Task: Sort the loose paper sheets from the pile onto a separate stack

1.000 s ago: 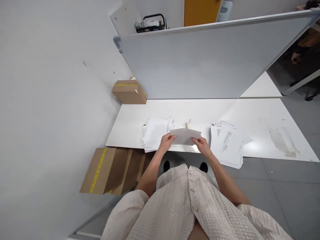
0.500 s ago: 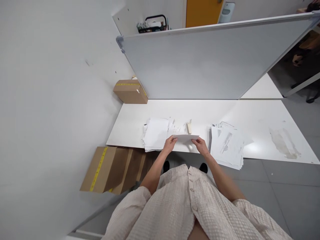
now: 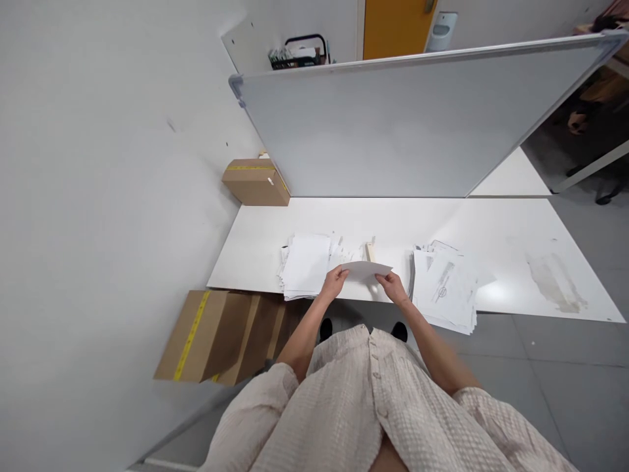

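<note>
A white sheet of paper (image 3: 364,269) is held up above the front edge of the table, slightly bowed. My left hand (image 3: 335,282) pinches its left end and my right hand (image 3: 392,286) its right end. To the left lies a stack of white papers (image 3: 307,263). On the right a second, looser stack of printed papers (image 3: 445,288) overhangs the table edge; its top sheet bears a round stamp-like mark. Just behind the held sheet lies a small cream-coloured block-like object (image 3: 370,251), partly covered by the sheet; its kind is unclear.
The white table (image 3: 506,262) has a greyish stain at its right end. A whiteboard-like panel (image 3: 393,131) stands along its back. One cardboard box (image 3: 258,183) sits at the back left corner; open cardboard boxes (image 3: 189,337) stand below left, beside the wall.
The held sheet has tilted a little, so more of its face shows and it bows more. Both hands keep their grip. The camera view has shifted slightly.
</note>
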Motion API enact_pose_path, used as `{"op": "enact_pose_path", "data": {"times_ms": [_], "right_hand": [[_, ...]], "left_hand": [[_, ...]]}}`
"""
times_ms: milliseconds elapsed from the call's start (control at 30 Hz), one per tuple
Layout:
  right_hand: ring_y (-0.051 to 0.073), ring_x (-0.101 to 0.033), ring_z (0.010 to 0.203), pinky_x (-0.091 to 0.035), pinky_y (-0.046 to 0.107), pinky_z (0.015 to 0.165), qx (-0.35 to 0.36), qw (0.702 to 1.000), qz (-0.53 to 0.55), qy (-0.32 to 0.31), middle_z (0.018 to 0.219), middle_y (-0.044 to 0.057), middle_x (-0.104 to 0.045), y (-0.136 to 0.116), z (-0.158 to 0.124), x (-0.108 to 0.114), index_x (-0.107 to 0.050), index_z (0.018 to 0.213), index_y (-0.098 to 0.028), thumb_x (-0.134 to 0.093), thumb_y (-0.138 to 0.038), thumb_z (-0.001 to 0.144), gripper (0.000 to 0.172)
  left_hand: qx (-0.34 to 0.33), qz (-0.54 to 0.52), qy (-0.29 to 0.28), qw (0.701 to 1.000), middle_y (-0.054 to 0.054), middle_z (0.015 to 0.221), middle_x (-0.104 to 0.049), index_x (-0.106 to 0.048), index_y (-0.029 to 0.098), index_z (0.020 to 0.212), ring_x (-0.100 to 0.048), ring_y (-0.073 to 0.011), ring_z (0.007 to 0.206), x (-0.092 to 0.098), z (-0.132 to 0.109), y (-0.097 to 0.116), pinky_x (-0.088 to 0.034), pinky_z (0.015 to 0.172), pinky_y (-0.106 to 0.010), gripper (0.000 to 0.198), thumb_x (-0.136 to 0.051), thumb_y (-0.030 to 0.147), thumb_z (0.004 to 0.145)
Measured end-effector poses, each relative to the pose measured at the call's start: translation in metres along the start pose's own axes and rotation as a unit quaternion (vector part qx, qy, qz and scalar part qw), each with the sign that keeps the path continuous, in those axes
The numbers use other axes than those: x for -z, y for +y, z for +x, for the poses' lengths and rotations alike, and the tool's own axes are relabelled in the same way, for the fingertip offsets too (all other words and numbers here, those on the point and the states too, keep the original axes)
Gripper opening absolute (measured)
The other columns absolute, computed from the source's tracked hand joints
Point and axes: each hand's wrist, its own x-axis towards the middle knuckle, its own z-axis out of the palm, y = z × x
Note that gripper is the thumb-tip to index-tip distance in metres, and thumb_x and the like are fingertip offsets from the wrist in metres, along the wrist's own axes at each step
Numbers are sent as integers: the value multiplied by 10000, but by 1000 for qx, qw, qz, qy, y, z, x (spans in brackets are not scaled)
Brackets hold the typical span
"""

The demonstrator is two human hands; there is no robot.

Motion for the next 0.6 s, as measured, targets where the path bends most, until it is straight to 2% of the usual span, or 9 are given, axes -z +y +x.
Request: {"op": "enact_pose_path", "data": {"times_ms": [67,167,333,433,500,600], "right_hand": [[223,-568,907,-425,366,800,17,1000,-12,2,983,65,-642,5,3,1,-614,968,-170,-525,-408,706,365],[225,-570,909,-425,379,807,19,999,-42,7,966,55,-649,12,6,2,-619,951,-175,-508,-416,712,358],[230,-579,880,-426,373,791,-4,996,-94,4,903,57,-660,8,2,6,-632,863,-169,-496,-428,719,326],[226,-578,881,-429,347,768,7,994,-108,19,926,61,-654,-12,-4,11,-626,896,-170,-474,-423,744,332],[218,-579,863,-434,322,731,28,989,-141,19,927,62,-650,-34,-8,18,-615,930,-170,-451,-405,768,329],[188,-576,805,-417,282,678,90,959,-268,-17,906,47,-644,-79,-9,31,-586,981,-189,-394,-326,815,288]], "left_hand": [[-3,-11,5,1000,5,614,-529,-577,146,737,-490,-124,627,-1,1,-1,-398,615,-245,275,-457,389,780],[1,-34,-16,999,-37,788,-614,-600,142,885,-539,-152,774,-3,1,-3,-415,713,-264,265,-467,346,780],[27,-33,-32,999,-27,829,-623,-611,151,842,-545,-154,821,-3,2,3,-402,759,-264,236,-470,327,772],[47,-61,-28,997,-6,753,-612,-602,147,777,-543,-146,784,-1,5,13,-410,733,-258,226,-511,352,745],[61,-108,-24,992,-6,730,-608,-594,141,770,-545,-144,761,0,8,19,-418,714,-260,243,-532,373,730],[60,-189,-9,980,-43,849,-618,-581,140,849,-558,-150,807,-3,11,19,-425,748,-281,266,-559,369,716]]}}
